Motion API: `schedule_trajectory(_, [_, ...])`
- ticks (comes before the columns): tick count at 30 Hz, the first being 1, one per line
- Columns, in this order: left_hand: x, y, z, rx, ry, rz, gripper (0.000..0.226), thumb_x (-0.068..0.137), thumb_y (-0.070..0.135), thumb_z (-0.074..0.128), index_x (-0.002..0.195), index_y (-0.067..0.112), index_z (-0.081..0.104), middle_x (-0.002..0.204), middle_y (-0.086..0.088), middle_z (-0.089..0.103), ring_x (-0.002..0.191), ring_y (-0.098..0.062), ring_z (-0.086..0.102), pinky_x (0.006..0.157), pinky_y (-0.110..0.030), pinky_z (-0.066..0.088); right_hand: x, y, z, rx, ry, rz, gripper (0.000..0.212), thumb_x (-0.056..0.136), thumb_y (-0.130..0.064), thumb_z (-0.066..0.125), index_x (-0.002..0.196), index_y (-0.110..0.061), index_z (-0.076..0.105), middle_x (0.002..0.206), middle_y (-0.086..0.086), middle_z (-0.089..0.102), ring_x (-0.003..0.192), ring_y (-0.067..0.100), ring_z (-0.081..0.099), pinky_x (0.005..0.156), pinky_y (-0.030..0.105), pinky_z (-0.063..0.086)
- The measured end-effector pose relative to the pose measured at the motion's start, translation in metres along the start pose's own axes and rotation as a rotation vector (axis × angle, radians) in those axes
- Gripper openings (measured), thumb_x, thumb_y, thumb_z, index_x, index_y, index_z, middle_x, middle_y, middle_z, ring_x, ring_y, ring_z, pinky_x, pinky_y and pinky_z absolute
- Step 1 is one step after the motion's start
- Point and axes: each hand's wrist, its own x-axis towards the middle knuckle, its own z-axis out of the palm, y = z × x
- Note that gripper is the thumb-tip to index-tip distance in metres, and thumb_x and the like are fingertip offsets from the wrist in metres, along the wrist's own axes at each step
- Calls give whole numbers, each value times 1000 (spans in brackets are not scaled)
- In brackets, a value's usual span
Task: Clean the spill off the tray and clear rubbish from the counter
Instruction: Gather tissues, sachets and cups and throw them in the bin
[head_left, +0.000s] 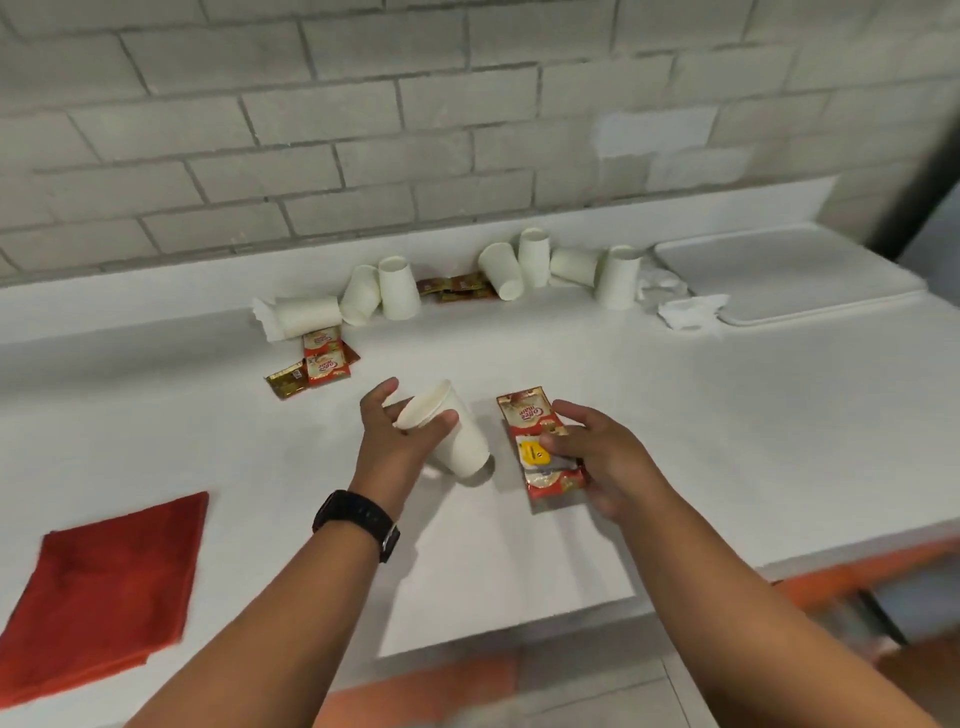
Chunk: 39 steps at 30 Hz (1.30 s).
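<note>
My left hand (395, 439) grips the rim of a white paper cup (457, 441), tilted just above the white counter (675, 415). My right hand (602, 457) holds a bunch of red sachets (540, 447) beside the cup. A grey tray (810, 280) lies at the far right against the wall. Crumpled white tissue (685, 309) lies at the tray's left edge. Several white paper cups (519, 267), upside down or tipped over, line the back of the counter. More red and gold sachets (317, 364) lie left of centre.
A folded red cloth (109, 587) lies on the counter at the near left. Dark sachets (457, 288) sit between the cups at the back. A grey brick wall (363, 130) rises behind. The counter's front edge runs across the bottom right, with floor below.
</note>
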Motion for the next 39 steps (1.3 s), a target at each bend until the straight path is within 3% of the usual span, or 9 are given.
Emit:
schedule_trajectory(2, [-16,3,36,30,-65,28,79,75,20,79,137,29,30,120,-1,52,99,-6,57,82,-21,44,-16,-8,-29,54,6,-25,50,79,9,65,123,-13,53,102,14,71,75,22,71,63,33,57])
schedule_trajectory(5, [-50,-1,100,28,-200,9,81,79,19,76,142,30,27,113,6,53,97,-2,56,76,-18,45,-50,-21,-79,107,14,-70,52,78,7,66,125,-12,55,109,15,70,85,27,71,74,40,58])
schedule_trajectory(11, [-119,-14,229,-55,-420,-112,83,76,30,76,145,28,31,138,0,46,119,-19,53,104,-40,44,-120,-47,-187,85,63,-113,45,71,0,70,115,-8,62,107,13,72,88,27,71,82,45,57])
schedule_trajectory(13, [-134,-21,257,-92,-453,-157,80,76,30,76,144,29,34,141,-3,45,121,-22,54,103,-45,45,-136,-49,-217,67,110,-115,48,67,-2,72,114,-8,62,107,14,72,90,28,71,86,48,55])
schedule_trajectory(17, [-155,-25,304,-98,-533,-191,73,81,23,73,143,28,34,140,-2,46,120,-23,54,100,-46,47,-160,-50,-265,106,195,-116,46,65,-1,73,109,-8,61,101,14,72,85,28,71,80,47,57])
schedule_trajectory(22, [-160,-30,357,-9,-627,-184,66,80,26,73,136,34,38,137,-1,47,118,-23,55,91,-40,53,-173,-48,-310,185,297,-99,53,62,-2,74,113,-6,59,105,16,70,85,29,71,77,43,58])
schedule_trajectory(28, [-153,-38,434,177,-843,-135,73,79,35,74,140,36,34,139,1,47,117,-20,56,97,-45,50,-185,-49,-368,347,445,-163,44,65,4,69,107,-3,59,104,18,70,91,32,69,86,47,55])
schedule_trajectory(33, [-168,-46,492,362,-1027,-48,82,77,40,75,143,38,27,137,9,45,116,-11,53,102,-35,46,-208,-33,-418,440,538,-196,43,67,7,71,107,-5,61,92,11,74,79,25,72,66,35,59])
schedule_trajectory(39, [-198,-78,555,558,-1108,-99,91,73,47,75,145,41,19,137,12,44,113,-11,52,97,-31,46,-239,6,-500,556,781,-95,42,73,4,66,114,-3,58,103,17,72,90,34,70,74,46,57])
